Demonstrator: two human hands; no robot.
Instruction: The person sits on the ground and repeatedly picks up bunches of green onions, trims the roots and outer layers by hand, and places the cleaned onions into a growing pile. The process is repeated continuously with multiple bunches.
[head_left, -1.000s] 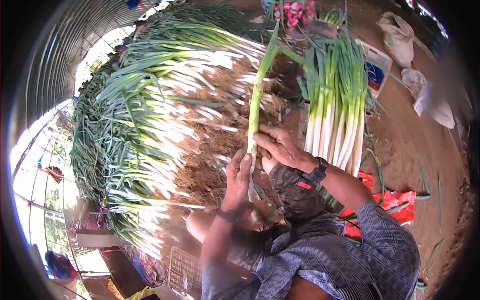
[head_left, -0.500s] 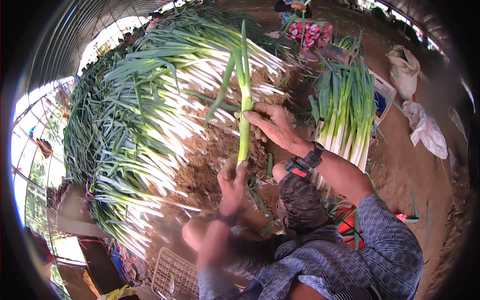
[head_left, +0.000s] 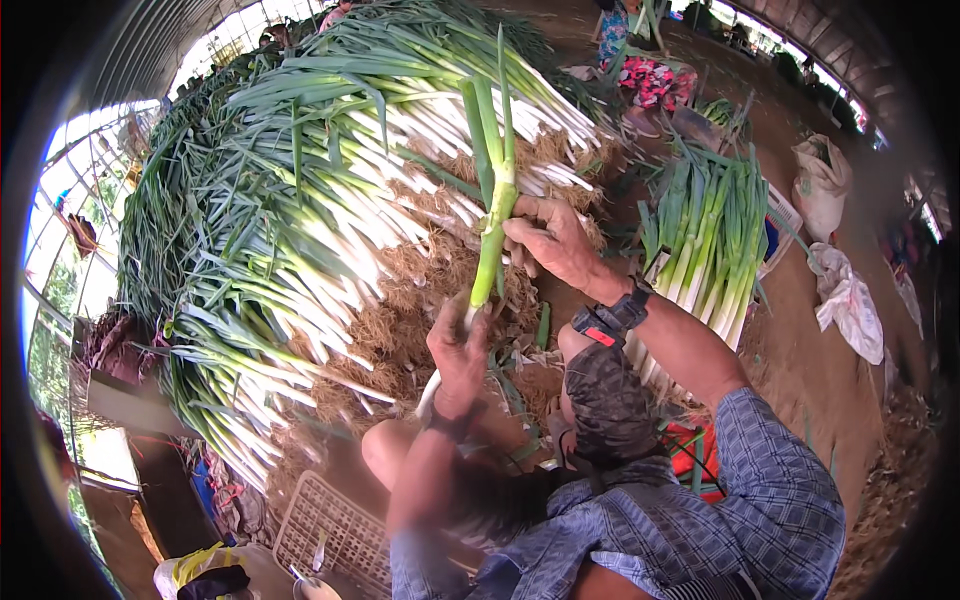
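Far left, a grey, ribbed, arched wall [head_left: 110, 70] curves up w/ bright gaps below it. Lower left, nr the edge, a pale tan, flat board [head_left: 130, 405] sits by the pile, & farther in lies a beige, gridded plastic crate [head_left: 335, 535].

Next, filling the left & centre, is 1 big heap of long, green-leaved, white-stemmed stalks [head_left: 260, 240], leaves mostly to the left, brown, tangled roots [head_left: 420, 290] to the right.

In front of the roots, the left hand [head_left: 460, 350], w/ a dark band on its wrist, is clamped on the white lower part of 1 thick green-and-white stalk [head_left: 488, 262]; the white end pokes out below the fist. This stalk stands tilted, top leaning right, leaves forking up over the heap, approx mid-view. The right hand [head_left: 555, 240] is at the stalk's right side, below the fork, thumb & bent fingers touching it; can't tell if they pinch, b/c some fingers are partly hidden. Its wrist wears a chunky black strap w/ a red patch [head_left: 600, 336].

Below are camo-patterned shorts [head_left: 615, 410]; right of them, a shiny red plastic sheet [head_left: 712, 465]. Above that, a neat bundle of green-and-white stalks [head_left: 705, 250] lies nr the right forearm. Top, btwn heap & sacks, sits another person in red floral cloth [head_left: 655, 82]. Far right: 1 whitish, bulging sack [head_left: 820, 190] & 1 crumpled white bag [head_left: 850, 305] on brown dirt ground [head_left: 810, 390].
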